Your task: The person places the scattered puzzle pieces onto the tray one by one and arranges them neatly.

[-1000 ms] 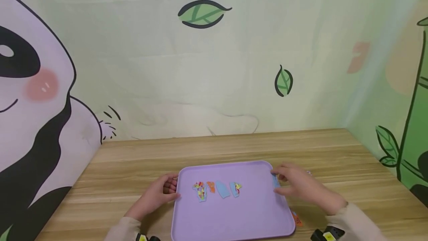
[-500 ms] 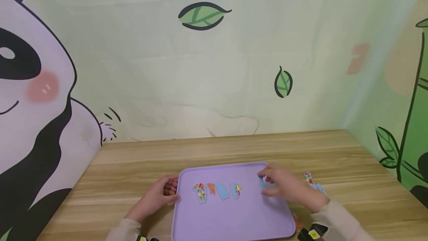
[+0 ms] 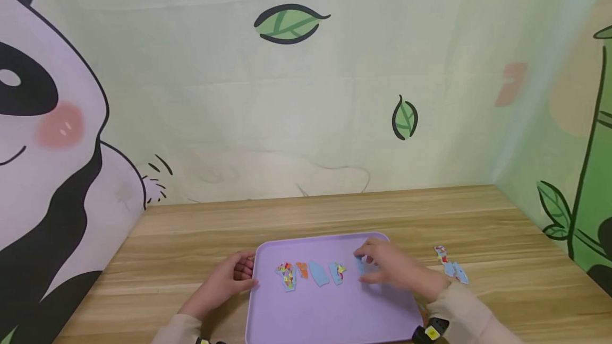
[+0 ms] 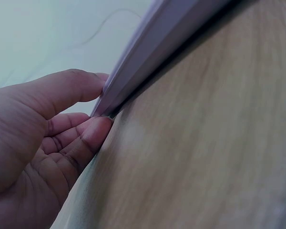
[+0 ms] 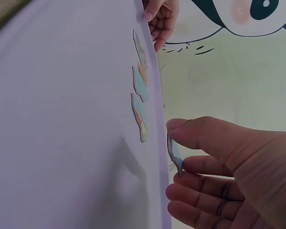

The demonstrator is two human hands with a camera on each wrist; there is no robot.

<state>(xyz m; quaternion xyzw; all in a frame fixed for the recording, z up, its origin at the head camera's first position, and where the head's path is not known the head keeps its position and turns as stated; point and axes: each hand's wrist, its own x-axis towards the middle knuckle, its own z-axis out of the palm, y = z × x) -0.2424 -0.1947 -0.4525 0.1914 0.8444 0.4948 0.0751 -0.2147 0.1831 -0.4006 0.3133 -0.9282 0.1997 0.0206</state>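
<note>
Blue piece pinched above the purple tray!

A light-blue, thin, flat piece (image 5: 174, 150) is pinched between thumb and index finger of the right hand (image 3: 389, 264), over the tray's right half, most of its face hidden by those fingers. The smooth purple rectangular tray (image 3: 325, 317), its near edge cut off in the head view, is gripped at the left rim by the left hand (image 3: 227, 275), some fingers tucked out of sight. And laid out across the far half, left to right: a multicoloured jagged piece (image 3: 288, 276), a small orange piece (image 3: 302, 269), a plain light-blue piece (image 3: 318, 274), a blue-and-yellow piece (image 3: 337, 273), their prints too small to be read. More loose pieces (image 3: 456, 271) are seen on the wood-grain table (image 3: 201, 227), right of the tray.
</note>
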